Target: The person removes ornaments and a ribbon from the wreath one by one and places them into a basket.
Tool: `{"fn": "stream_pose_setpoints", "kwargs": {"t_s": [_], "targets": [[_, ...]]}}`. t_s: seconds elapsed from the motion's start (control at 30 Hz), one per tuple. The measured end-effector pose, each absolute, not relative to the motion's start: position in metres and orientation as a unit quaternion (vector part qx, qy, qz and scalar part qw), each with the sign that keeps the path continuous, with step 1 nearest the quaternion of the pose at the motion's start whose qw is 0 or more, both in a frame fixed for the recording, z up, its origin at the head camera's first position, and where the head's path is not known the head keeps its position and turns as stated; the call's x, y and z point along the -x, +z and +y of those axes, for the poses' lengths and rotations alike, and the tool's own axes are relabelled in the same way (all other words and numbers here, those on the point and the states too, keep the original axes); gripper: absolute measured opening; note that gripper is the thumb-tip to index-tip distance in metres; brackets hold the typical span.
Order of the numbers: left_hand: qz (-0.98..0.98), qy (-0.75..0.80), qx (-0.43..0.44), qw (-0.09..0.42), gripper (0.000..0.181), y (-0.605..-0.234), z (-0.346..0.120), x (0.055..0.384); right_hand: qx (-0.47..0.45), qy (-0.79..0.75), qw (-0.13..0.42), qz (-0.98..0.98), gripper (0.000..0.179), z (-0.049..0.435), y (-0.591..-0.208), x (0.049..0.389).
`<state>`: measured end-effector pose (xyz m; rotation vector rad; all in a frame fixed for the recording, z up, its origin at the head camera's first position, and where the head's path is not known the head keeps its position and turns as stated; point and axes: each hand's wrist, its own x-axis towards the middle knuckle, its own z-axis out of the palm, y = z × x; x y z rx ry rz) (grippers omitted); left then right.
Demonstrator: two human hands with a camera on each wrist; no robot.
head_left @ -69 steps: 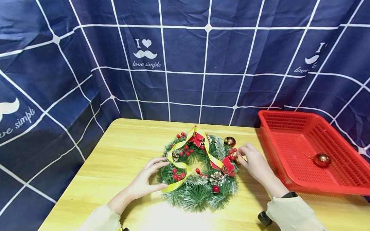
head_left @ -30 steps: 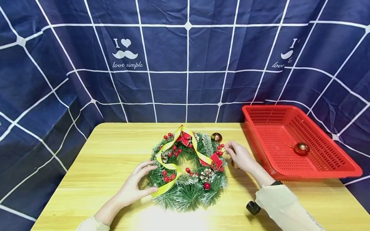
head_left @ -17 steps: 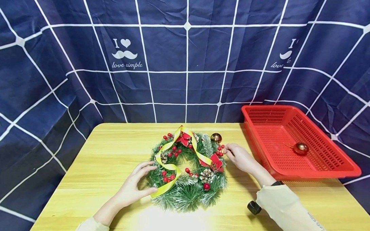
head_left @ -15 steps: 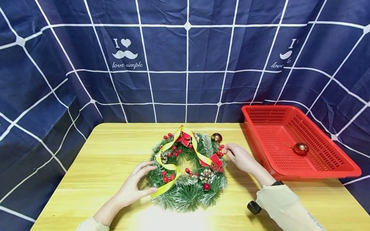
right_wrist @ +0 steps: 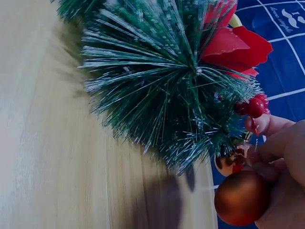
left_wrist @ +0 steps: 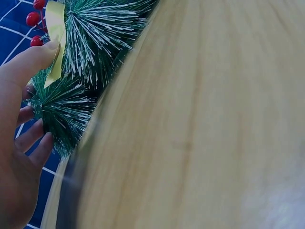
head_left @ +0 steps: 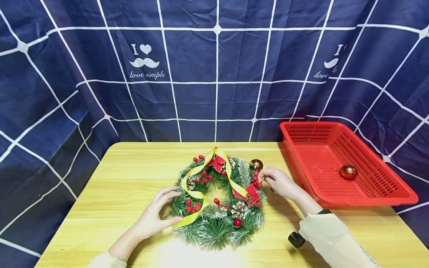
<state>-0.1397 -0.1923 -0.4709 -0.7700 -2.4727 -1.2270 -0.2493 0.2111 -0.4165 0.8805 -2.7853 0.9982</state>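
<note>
A green frosted wreath (head_left: pixel 216 228) with red berries, red flowers and pinecones lies on the table. A yellow ribbon (head_left: pixel 196 218) winds over its left and top. My left hand (head_left: pixel 157 215) grips the wreath's left side, thumb pressing the ribbon's end and fingers at the outer needles. At the right edge, my right hand (head_left: pixel 281 183) has its fingertips pinched beside a berry sprig (head_left: pixel 256 180). A matte copper bauble (right_wrist: pixel 242 198) hangs under these fingers; its string is mostly hidden. Behind it shows a shiny bauble (right_wrist: pixel 228 163), which sits at the wreath's upper right (head_left: pixel 256 165).
A red plastic basket (head_left: pixel 319 197) stands on the right of the wooden table (head_left: pixel 130 164), with one shiny bauble (head_left: pixel 348 171) inside. Dark blue curtains (head_left: pixel 199 91) with white lines hang close behind the table and along both sides.
The view has shifted since the earliest frame. More recently the wreath has turned slightly clockwise, its top-right bauble moving right and down. My right fingers stay by the berries; the left hand keeps its place.
</note>
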Motion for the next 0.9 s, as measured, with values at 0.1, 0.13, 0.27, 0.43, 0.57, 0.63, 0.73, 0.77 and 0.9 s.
{"fn": "stream_pose_setpoints", "kwargs": {"t_s": [0.1, 0.13, 0.27, 0.43, 0.57, 0.63, 0.73, 0.77, 0.9], "targets": [[-0.850, -0.433, 0.267, 0.134, 0.063, -0.459, -0.188, 0.134, -0.285, 0.329, 0.025, -0.900, 0.033, 0.213, -0.416, 0.249], [-0.850, -0.433, 0.269, 0.135, 0.063, -0.456, -0.187, 0.132, -0.277, 0.340, 0.014, -0.899, 0.032, 0.214, -0.416, 0.249], [-0.851, -0.431, 0.269, 0.136, 0.063, -0.449, -0.185, 0.130, -0.234, 0.369, -0.017, -0.899, 0.022, 0.216, -0.415, 0.247], [-0.852, -0.434, 0.263, 0.132, 0.063, -0.448, -0.185, 0.129, -0.206, 0.381, -0.029, -0.901, 0.014, 0.220, -0.416, 0.243], [-0.852, -0.433, 0.261, 0.131, 0.066, -0.459, -0.188, 0.133, -0.205, 0.382, -0.034, -0.900, 0.012, 0.221, -0.417, 0.242], [-0.855, -0.429, 0.261, 0.132, 0.068, -0.467, -0.191, 0.137, -0.211, 0.373, -0.023, -0.903, 0.011, 0.221, -0.418, 0.241], [-0.856, -0.425, 0.265, 0.131, 0.069, -0.476, -0.195, 0.142, -0.228, 0.355, 0.005, -0.907, 0.010, 0.222, -0.419, 0.241], [-0.855, -0.425, 0.268, 0.131, 0.069, -0.477, -0.196, 0.143, -0.231, 0.351, 0.014, -0.907, 0.010, 0.222, -0.420, 0.241], [-0.847, -0.434, 0.279, 0.129, 0.068, -0.478, -0.197, 0.145, -0.246, 0.345, 0.022, -0.906, 0.007, 0.222, -0.421, 0.240]]}}
